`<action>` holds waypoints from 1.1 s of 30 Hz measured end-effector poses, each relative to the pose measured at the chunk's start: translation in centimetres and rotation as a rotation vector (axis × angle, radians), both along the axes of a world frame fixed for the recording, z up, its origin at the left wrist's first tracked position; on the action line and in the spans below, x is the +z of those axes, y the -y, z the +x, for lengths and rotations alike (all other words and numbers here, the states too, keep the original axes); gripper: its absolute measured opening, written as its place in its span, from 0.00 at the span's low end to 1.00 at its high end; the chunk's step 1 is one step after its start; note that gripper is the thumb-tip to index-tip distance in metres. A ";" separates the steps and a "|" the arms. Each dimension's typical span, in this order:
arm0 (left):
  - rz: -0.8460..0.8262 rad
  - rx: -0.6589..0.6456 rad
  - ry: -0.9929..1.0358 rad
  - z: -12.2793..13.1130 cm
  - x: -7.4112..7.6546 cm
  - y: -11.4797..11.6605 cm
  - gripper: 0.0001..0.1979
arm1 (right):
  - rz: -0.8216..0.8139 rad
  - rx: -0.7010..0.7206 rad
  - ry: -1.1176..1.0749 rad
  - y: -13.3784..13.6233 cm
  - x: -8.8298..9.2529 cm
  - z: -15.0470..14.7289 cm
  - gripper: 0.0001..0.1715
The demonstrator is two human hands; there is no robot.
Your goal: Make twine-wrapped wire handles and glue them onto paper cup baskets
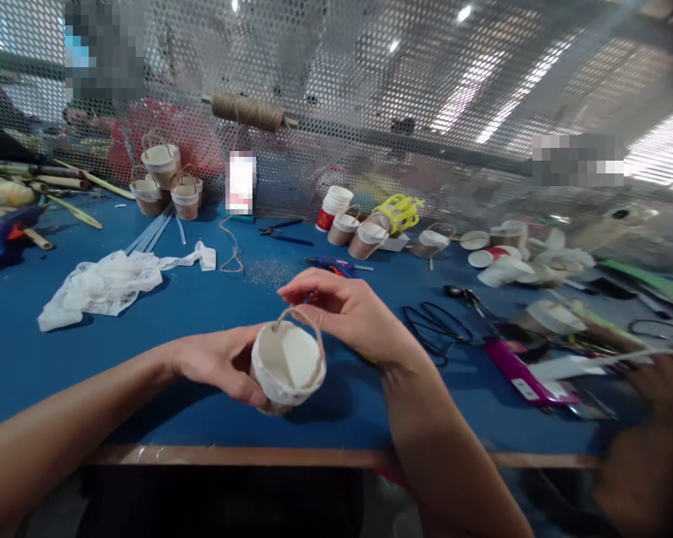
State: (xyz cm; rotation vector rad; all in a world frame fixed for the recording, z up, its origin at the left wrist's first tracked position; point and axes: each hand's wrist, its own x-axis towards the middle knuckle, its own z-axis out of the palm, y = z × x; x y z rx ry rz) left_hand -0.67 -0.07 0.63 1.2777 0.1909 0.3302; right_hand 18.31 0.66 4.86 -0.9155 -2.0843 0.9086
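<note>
My left hand (218,366) is wrapped round the side of a small cup-shaped basket (261,373), with white lace round its rim and a brown lower part. The basket tilts toward me, so its pale inside shows. A twine handle (315,329) arches over its mouth. My right hand (342,306) is at the top of this handle, thumb and fingers curled together on the twine; the exact contact is partly hidden. Beyond the hands lies a blue hot glue gun (333,266), partly covered by my right hand.
White lace fabric (109,284) lies at left, below stacked finished baskets (160,161). A twine spool (247,110) hangs on the perforated screen. Pliers (286,233), paper cups (335,205), a black cable (434,329) and a purple box (527,373) surround the work area. Another person's hand (665,385) is at right.
</note>
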 end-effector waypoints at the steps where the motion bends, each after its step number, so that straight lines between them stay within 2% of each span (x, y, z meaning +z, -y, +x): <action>1: -0.031 -0.022 0.014 0.1 -0.1 0.1 0.24 | -0.022 0.013 0.015 0.1 -0.1 0.0 0.10; 6: -0.116 -0.042 0.057 0.0 -0.8 0.0 0.26 | -0.017 -0.014 0.062 0.8 -0.5 0.2 0.10; 14: -0.125 -0.034 0.065 -0.2 -1.0 -0.2 0.23 | 0.181 -0.044 0.077 1.0 -0.8 -0.3 0.03; 23: 0.001 0.030 -0.006 0.5 -0.5 0.3 0.18 | 0.214 -0.023 0.103 1.1 -0.9 -0.3 0.04; 33: 0.090 0.099 -0.021 0.4 -0.3 0.4 0.21 | 0.269 -0.013 0.121 1.2 -0.7 -0.5 0.06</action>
